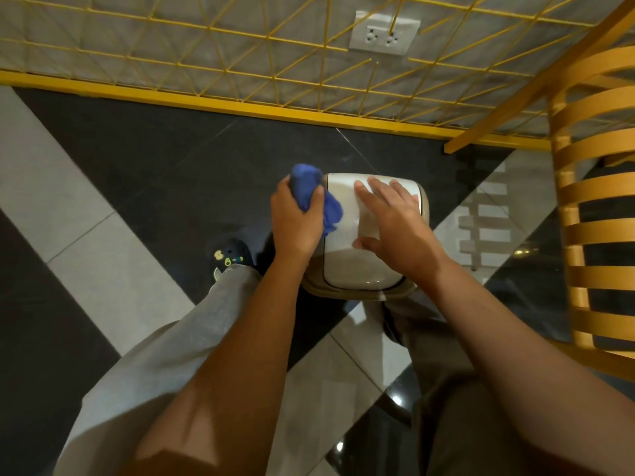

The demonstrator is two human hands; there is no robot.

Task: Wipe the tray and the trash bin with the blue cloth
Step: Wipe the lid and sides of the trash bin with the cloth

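A small beige trash bin with a white swing lid stands on the floor between my feet. My left hand grips the bunched blue cloth against the bin's left side, and a fold of the cloth hangs over the lid's left edge. My right hand lies flat on the white lid with straight, spread fingers. No tray is in view.
A yellow wire grid runs along the grey wall behind the bin, with a white double socket on it. A wooden slatted chair stands close on the right. The floor is black and light tiles.
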